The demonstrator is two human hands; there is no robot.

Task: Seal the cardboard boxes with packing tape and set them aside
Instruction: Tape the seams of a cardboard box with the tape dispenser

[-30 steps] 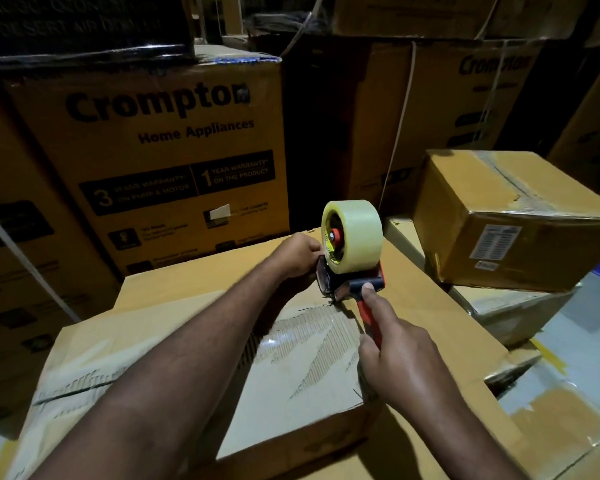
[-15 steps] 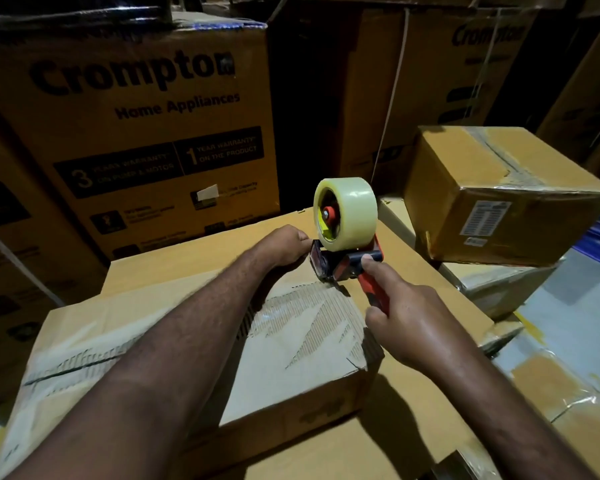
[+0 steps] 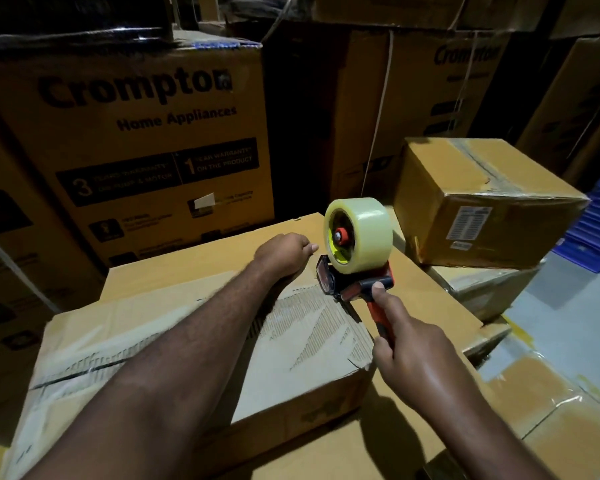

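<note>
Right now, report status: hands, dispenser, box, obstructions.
Right hand grips tape dispenser at the handle. Left hand rests on cardboard box top, fingers hidden. Dispenser nose down on that box. Labelled box at right, apart.

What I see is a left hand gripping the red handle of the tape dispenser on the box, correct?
No: the head view shows the right hand gripping the red handle of the tape dispenser on the box; the left hand rests beside it.
</note>
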